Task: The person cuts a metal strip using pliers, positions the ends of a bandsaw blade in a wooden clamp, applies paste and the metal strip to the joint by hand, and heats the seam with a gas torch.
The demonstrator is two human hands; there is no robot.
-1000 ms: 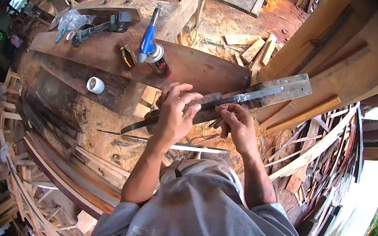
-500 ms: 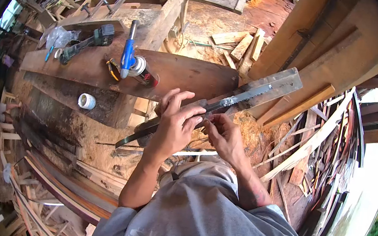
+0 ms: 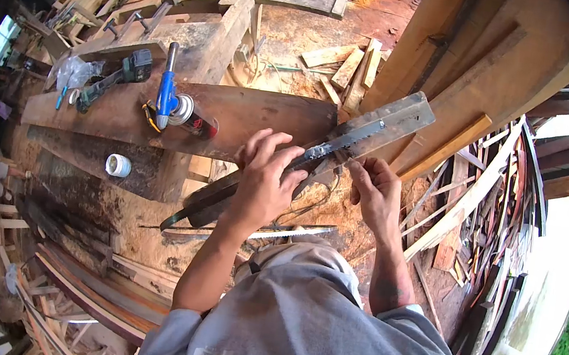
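Observation:
A toothed saw blade (image 3: 355,139) lies along a narrow board (image 3: 407,116) that slants up to the right, with a pale grey lump on the blade near my left hand. My left hand (image 3: 264,178) is over the blade, thumb and index finger at its edge and the other fingers stretched forward; the palm hides the stretch beneath. To the right of the board, my right hand (image 3: 377,193) is raised with its fingers pinched together. Whatever is between those fingertips is too small to make out. A second toothed blade (image 3: 291,233) passes below, near my body.
On a dark plank (image 3: 264,110) to the left are a blue torch (image 3: 167,94) on its gas canister (image 3: 201,126), pliers (image 3: 151,115) and a green power tool (image 3: 114,80). A white tub (image 3: 118,165) stands on a lower plank. Offcuts (image 3: 464,201) pile up at right.
My right hand has moved away from the blade and left hand, to the right. My left hand stays by the blade. The whole view has shifted slightly.

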